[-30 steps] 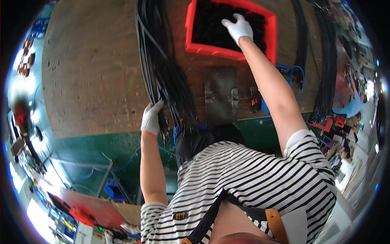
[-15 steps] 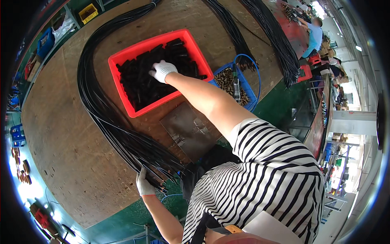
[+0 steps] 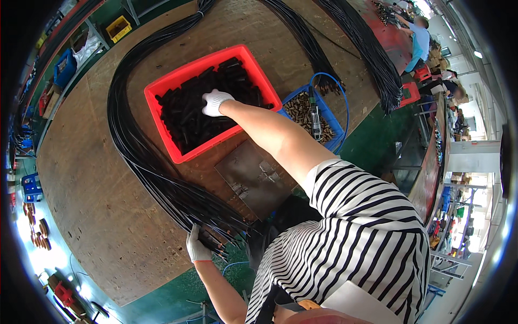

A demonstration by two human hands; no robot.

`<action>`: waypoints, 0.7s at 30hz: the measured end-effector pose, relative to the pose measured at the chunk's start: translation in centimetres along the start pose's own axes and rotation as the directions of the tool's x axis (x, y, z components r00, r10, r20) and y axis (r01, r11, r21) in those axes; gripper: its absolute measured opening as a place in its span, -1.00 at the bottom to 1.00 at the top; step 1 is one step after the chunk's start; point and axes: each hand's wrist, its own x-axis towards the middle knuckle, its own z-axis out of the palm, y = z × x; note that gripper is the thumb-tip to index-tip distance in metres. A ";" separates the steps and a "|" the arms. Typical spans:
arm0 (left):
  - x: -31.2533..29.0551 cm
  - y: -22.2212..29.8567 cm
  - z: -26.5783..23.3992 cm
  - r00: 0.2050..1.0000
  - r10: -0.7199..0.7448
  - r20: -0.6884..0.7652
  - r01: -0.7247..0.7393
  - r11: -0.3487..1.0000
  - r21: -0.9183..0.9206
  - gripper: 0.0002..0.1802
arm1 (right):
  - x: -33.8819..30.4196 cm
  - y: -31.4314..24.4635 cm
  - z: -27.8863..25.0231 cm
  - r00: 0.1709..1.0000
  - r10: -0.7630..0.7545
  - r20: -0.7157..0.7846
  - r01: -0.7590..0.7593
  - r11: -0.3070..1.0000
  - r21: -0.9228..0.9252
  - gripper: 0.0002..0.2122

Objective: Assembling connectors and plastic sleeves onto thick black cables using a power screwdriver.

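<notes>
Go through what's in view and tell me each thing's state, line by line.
Red bin: open, well filled
Black tubes: loose, heaped in the red bin
Right hand: gloved, at the tubes, grip unclear
Cable bundle: curved, tied at one spot, near ends loose
Left hand: gloved, by those ends, grip unclear
Blue bin: open, holding small parts
Tool: lying over the blue bin
Metal plate: lying flat

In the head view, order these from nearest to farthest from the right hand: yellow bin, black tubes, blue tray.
From the right hand:
1. Black tubes: right at the fingers, inside the red bin.
2. Blue tray: to the right, on the wooden table.
3. Yellow bin: upper left, beyond the table's edge.
</notes>
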 end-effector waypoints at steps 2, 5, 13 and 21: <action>-0.2 0.2 0.2 1.000 0.019 -0.011 -0.018 0.998 0.054 -0.75 | 0.3 0.5 -0.3 1.000 0.007 0.011 -0.007 0.999 0.037 -0.38; 0.3 -0.1 0.1 1.000 0.025 0.002 -0.025 0.998 0.060 -0.75 | 0.7 -0.1 -0.6 0.999 -0.006 0.034 0.005 0.999 0.032 -0.38; -0.1 -0.7 -0.8 0.999 0.043 0.027 -0.043 0.999 -0.008 -0.82 | -1.2 0.2 1.0 0.985 -0.043 -0.167 0.071 0.984 0.166 -0.53; -1.5 -0.4 2.5 0.979 0.155 0.134 -0.149 0.987 -0.052 -0.84 | -4.4 5.5 -3.4 0.767 0.181 -0.615 0.211 0.834 0.509 -0.65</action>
